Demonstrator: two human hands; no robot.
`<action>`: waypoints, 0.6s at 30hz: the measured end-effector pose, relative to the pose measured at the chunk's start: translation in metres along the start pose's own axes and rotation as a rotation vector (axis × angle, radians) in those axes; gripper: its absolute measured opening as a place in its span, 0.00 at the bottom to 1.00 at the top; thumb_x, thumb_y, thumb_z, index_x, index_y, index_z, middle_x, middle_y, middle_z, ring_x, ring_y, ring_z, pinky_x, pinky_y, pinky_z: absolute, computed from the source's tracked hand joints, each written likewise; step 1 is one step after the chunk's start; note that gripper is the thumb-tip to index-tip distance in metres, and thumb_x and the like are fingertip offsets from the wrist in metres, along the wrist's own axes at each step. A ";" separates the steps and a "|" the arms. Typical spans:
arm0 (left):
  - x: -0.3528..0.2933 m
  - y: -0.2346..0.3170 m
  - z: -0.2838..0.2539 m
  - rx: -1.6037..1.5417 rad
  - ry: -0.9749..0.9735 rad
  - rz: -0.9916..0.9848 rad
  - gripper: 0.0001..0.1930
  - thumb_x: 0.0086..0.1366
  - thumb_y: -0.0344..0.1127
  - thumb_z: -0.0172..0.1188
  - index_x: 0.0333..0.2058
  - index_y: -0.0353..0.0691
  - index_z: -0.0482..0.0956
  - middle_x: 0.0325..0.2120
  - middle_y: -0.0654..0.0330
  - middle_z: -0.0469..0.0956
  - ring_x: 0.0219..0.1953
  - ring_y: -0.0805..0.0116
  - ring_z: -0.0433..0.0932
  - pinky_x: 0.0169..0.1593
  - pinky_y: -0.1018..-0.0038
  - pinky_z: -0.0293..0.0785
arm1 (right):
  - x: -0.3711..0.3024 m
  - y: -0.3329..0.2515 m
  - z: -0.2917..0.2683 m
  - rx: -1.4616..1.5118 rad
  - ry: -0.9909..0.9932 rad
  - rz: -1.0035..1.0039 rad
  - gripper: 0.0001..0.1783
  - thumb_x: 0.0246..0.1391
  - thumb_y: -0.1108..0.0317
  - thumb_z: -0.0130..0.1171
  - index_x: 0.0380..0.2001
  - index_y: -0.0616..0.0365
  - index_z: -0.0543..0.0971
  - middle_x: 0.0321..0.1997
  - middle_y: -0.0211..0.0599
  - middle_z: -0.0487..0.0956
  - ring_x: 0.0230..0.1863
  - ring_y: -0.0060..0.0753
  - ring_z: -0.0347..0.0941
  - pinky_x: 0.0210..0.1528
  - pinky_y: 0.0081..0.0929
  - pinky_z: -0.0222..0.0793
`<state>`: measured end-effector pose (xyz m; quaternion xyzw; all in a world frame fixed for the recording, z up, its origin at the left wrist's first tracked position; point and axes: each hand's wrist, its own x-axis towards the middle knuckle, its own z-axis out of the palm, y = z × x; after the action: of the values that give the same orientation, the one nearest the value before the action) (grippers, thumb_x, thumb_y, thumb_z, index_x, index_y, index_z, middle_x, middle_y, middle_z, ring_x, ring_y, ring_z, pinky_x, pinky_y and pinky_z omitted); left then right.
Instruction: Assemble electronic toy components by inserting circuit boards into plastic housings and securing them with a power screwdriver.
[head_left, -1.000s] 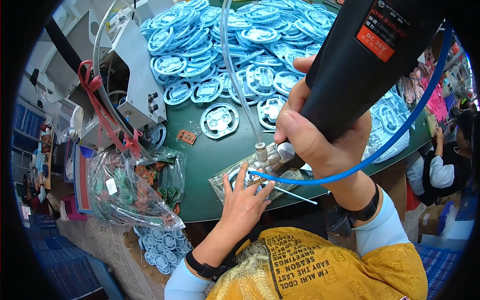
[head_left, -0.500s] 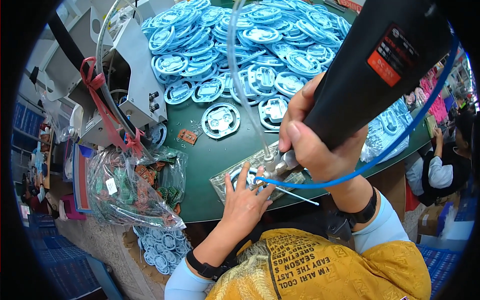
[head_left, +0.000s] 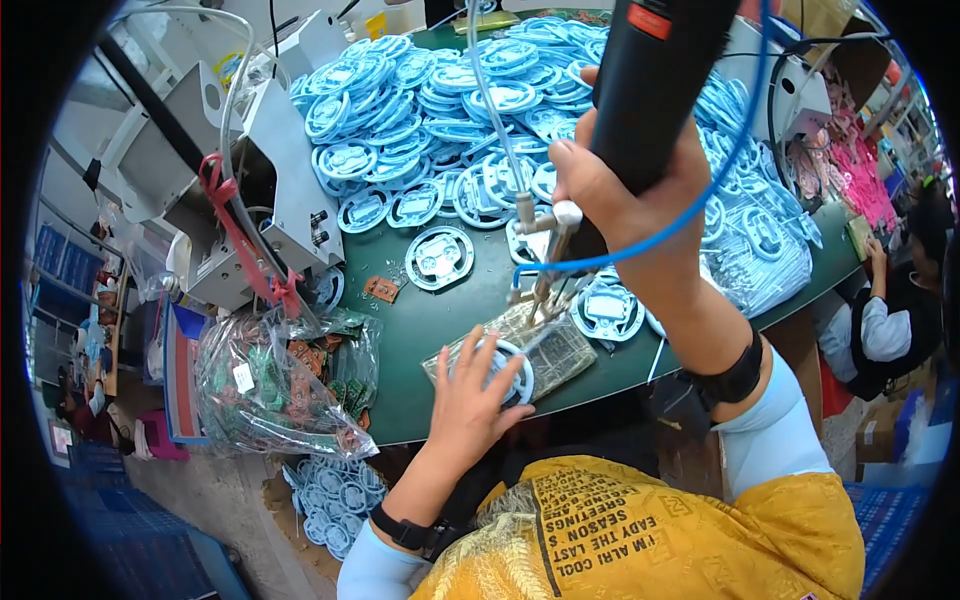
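Rising since the earlier frame above a green worktable (head_left: 405,335), a black power driver (head_left: 655,95) is slanting in the right hand (head_left: 645,215), whose fingers are wrapping firmly around its barrel as the forearm is reaching up from the lower right. Below the driver's metal nose, a tan block (head_left: 565,365) is lying flat. Fingers spread, the left hand (head_left: 475,400) is touching a light-blue wheel-shaped part (head_left: 522,380) at the block's left end.

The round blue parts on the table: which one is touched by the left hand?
The round blue part lying on the rectangular pad, partly covered by the left hand. The other visible ones lie apart from this hand.
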<state>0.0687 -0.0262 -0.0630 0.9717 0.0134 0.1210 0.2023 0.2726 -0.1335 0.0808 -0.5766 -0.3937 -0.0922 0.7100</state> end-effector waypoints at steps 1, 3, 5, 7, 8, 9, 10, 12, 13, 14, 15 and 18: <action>-0.003 -0.004 -0.003 0.057 0.071 0.009 0.38 0.42 0.44 0.78 0.55 0.44 0.75 0.56 0.50 0.69 0.61 0.47 0.65 0.61 0.48 0.61 | 0.004 0.007 -0.002 -0.052 0.016 -0.009 0.25 0.50 0.72 0.67 0.50 0.63 0.71 0.27 0.29 0.75 0.25 0.21 0.73 0.30 0.21 0.70; -0.002 -0.007 -0.008 0.044 0.003 -0.113 0.39 0.42 0.45 0.78 0.55 0.45 0.75 0.54 0.52 0.70 0.58 0.48 0.67 0.59 0.52 0.63 | 0.009 0.016 -0.007 -0.184 -0.022 -0.093 0.28 0.53 0.75 0.66 0.57 0.64 0.69 0.28 0.27 0.74 0.28 0.19 0.74 0.31 0.19 0.73; 0.000 -0.015 -0.013 0.013 -0.052 -0.208 0.37 0.42 0.44 0.78 0.52 0.40 0.76 0.44 0.55 0.72 0.48 0.52 0.72 0.53 0.62 0.69 | 0.014 0.022 -0.011 -0.176 -0.024 -0.068 0.29 0.53 0.74 0.67 0.57 0.63 0.70 0.29 0.27 0.74 0.29 0.19 0.74 0.34 0.19 0.73; -0.002 -0.022 -0.022 -0.136 -0.085 -0.258 0.35 0.44 0.42 0.77 0.51 0.38 0.76 0.43 0.55 0.72 0.47 0.52 0.73 0.51 0.63 0.71 | 0.015 0.022 -0.014 -0.140 -0.022 -0.007 0.28 0.52 0.71 0.70 0.55 0.61 0.71 0.34 0.30 0.77 0.34 0.20 0.75 0.42 0.20 0.74; -0.004 -0.026 -0.028 -0.292 -0.116 -0.307 0.32 0.45 0.40 0.76 0.50 0.37 0.77 0.42 0.54 0.72 0.45 0.53 0.74 0.48 0.64 0.73 | 0.015 0.022 -0.019 -0.130 -0.021 -0.007 0.28 0.52 0.71 0.70 0.55 0.61 0.71 0.34 0.30 0.77 0.34 0.20 0.75 0.42 0.20 0.74; -0.009 -0.031 -0.037 -0.403 -0.138 -0.341 0.32 0.48 0.38 0.75 0.52 0.35 0.77 0.42 0.56 0.73 0.42 0.59 0.76 0.46 0.68 0.75 | 0.015 0.025 -0.022 -0.063 -0.036 0.047 0.27 0.52 0.71 0.70 0.54 0.61 0.71 0.36 0.31 0.78 0.37 0.20 0.76 0.44 0.20 0.73; -0.013 -0.038 -0.044 -0.391 -0.134 -0.348 0.32 0.48 0.38 0.75 0.52 0.35 0.77 0.42 0.56 0.73 0.42 0.59 0.76 0.46 0.68 0.75 | 0.017 0.026 -0.029 0.001 -0.045 0.098 0.26 0.52 0.71 0.69 0.53 0.61 0.72 0.38 0.33 0.78 0.39 0.21 0.76 0.47 0.21 0.72; -0.023 -0.053 -0.052 -0.732 -0.245 -0.390 0.35 0.48 0.38 0.75 0.56 0.35 0.76 0.44 0.59 0.74 0.43 0.67 0.75 0.47 0.72 0.74 | 0.018 0.033 -0.046 -0.092 -0.041 -0.059 0.29 0.52 0.69 0.70 0.54 0.59 0.70 0.42 0.32 0.76 0.43 0.22 0.75 0.45 0.21 0.72; -0.027 -0.059 -0.053 -0.816 -0.277 -0.417 0.36 0.50 0.36 0.75 0.58 0.35 0.74 0.47 0.61 0.74 0.44 0.71 0.74 0.49 0.74 0.73 | 0.015 0.034 -0.051 -0.107 0.000 -0.052 0.31 0.52 0.68 0.70 0.57 0.59 0.69 0.45 0.34 0.76 0.46 0.24 0.75 0.48 0.23 0.71; -0.032 -0.063 -0.053 -0.808 -0.267 -0.427 0.36 0.50 0.36 0.75 0.58 0.35 0.74 0.47 0.61 0.74 0.44 0.71 0.74 0.49 0.74 0.73 | 0.010 0.035 -0.056 -0.123 0.041 -0.045 0.33 0.53 0.68 0.70 0.59 0.60 0.68 0.48 0.35 0.76 0.48 0.26 0.75 0.51 0.25 0.70; -0.034 -0.063 -0.052 -0.907 -0.260 -0.439 0.35 0.50 0.35 0.75 0.58 0.35 0.74 0.47 0.61 0.74 0.45 0.71 0.74 0.49 0.74 0.73 | 0.007 0.034 -0.062 -0.268 0.090 -0.108 0.33 0.53 0.67 0.70 0.60 0.60 0.67 0.51 0.37 0.74 0.51 0.28 0.74 0.53 0.28 0.69; -0.044 -0.065 -0.050 -1.067 -0.238 -0.482 0.34 0.51 0.32 0.73 0.59 0.36 0.74 0.48 0.62 0.73 0.45 0.72 0.73 0.51 0.74 0.72 | -0.012 0.040 -0.074 -0.593 0.225 -0.352 0.29 0.55 0.69 0.66 0.59 0.59 0.69 0.59 0.43 0.69 0.58 0.37 0.68 0.58 0.37 0.65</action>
<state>0.0150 0.0495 -0.0540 0.7122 0.1480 -0.0478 0.6845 0.3211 -0.1908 0.0413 -0.6671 -0.3626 -0.3860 0.5239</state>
